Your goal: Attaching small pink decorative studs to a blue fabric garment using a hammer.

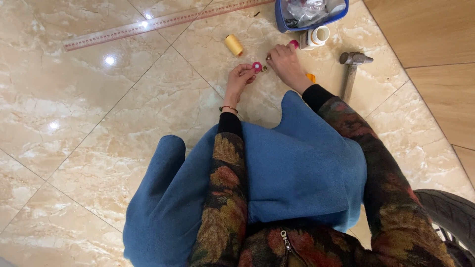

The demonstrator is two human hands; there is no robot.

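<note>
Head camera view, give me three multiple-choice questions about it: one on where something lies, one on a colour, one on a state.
1. Where does the hammer lie?
A. on the floor right of the right hand
B. inside the blue tub
C. on the blue cloth

2. What colour is the thread spool?
A. green
B. yellow
C. black

3. How is the small pink disc held?
A. lying loose on the floor
B. under the long ruler
C. pinched in the left hand fingers

Answers: 1 A, it lies on the tiles beside that hand. 2 B, the spool is plainly yellow. 3 C, fingertips close on it.
</note>
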